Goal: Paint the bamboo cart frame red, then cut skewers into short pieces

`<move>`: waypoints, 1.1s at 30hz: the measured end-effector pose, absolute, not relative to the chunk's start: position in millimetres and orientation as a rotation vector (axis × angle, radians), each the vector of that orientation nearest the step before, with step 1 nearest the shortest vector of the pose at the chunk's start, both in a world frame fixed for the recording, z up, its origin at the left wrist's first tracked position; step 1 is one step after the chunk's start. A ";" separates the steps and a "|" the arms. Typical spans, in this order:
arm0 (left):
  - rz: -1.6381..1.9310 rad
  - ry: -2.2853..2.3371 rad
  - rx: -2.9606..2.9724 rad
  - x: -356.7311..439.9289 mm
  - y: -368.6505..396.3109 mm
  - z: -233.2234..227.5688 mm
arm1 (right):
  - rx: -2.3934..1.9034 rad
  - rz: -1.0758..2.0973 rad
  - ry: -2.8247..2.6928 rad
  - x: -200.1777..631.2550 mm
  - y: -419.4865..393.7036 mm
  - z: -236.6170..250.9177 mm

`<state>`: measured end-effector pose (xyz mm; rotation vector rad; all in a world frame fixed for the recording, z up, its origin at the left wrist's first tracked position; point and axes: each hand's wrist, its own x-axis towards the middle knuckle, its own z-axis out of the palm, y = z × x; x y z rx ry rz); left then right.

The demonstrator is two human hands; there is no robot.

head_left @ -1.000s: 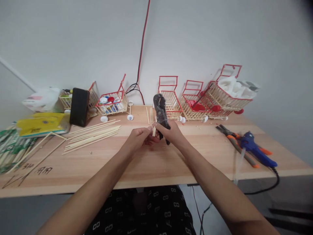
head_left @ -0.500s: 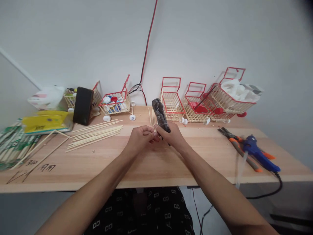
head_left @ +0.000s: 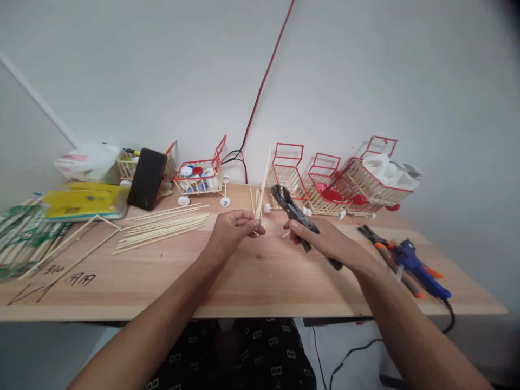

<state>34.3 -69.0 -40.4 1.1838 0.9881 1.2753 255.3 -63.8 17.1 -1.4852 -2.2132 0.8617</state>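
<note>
Between hands (head_left: 231,230), thin wooden stick (head_left: 263,181)

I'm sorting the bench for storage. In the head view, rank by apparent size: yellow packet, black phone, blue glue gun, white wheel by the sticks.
1. yellow packet
2. black phone and blue glue gun: look alike, and the gun lies nearer the camera, so unranked
3. white wheel

We see a wooden counter (head_left: 252,281) with loose bamboo sticks (head_left: 162,225) left of centre. Stick carts (head_left: 325,184) line the back; a blue glue gun (head_left: 418,262) and orange pliers (head_left: 390,254) lie right.
</note>
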 end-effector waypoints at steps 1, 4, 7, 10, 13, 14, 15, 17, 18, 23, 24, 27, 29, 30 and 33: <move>1.281 0.984 1.183 34.0 -69.3 -39.5 | -1.540 0.895 -2.233 261.8 -68.7 19.1; 1.259 0.960 1.197 34.8 -70.8 -37.0 | -1.622 0.978 -2.308 277.1 -78.2 19.0; 1.170 0.929 1.224 37.1 -73.4 -34.9 | -1.594 1.120 -2.339 281.6 -80.4 14.9; 1.070 0.908 1.244 38.8 -75.7 -34.1 | -1.519 1.244 -2.343 277.7 -78.8 11.6; 1.015 0.902 1.261 39.2 -76.4 -34.9 | -1.471 1.273 -2.351 272.2 -76.5 10.4; 1.003 0.905 1.270 39.1 -76.4 -35.4 | -1.465 1.271 -2.355 270.7 -76.1 10.4; 0.993 0.910 1.278 39.2 -76.2 -35.9 | -1.461 1.270 -2.359 269.4 -75.8 10.7; 0.979 0.916 1.287 39.5 -75.8 -37.0 | -1.468 1.260 -2.364 267.3 -75.8 11.8; 0.974 0.915 1.288 39.7 -75.6 -37.5 | -1.480 1.246 -2.364 266.5 -76.1 12.5; 0.954 0.920 1.266 40.7 -74.9 -38.2 | -1.531 1.143 -2.367 264.3 -77.4 15.8; 0.952 0.922 1.265 40.8 -74.9 -38.1 | -1.537 1.125 -2.370 264.2 -77.5 16.2; 0.962 0.939 1.277 41.1 -74.6 -38.2 | -1.556 1.093 -2.375 263.9 -77.9 16.7; 0.973 0.955 1.293 41.5 -74.3 -38.5 | -1.570 1.084 -2.373 263.3 -78.6 16.7; 0.976 0.962 1.301 41.7 -74.1 -38.7 | -1.575 1.081 -2.369 262.8 -79.0 16.6; 0.973 0.965 1.313 42.4 -73.7 -39.0 | -1.586 1.078 -2.362 261.0 -80.5 16.2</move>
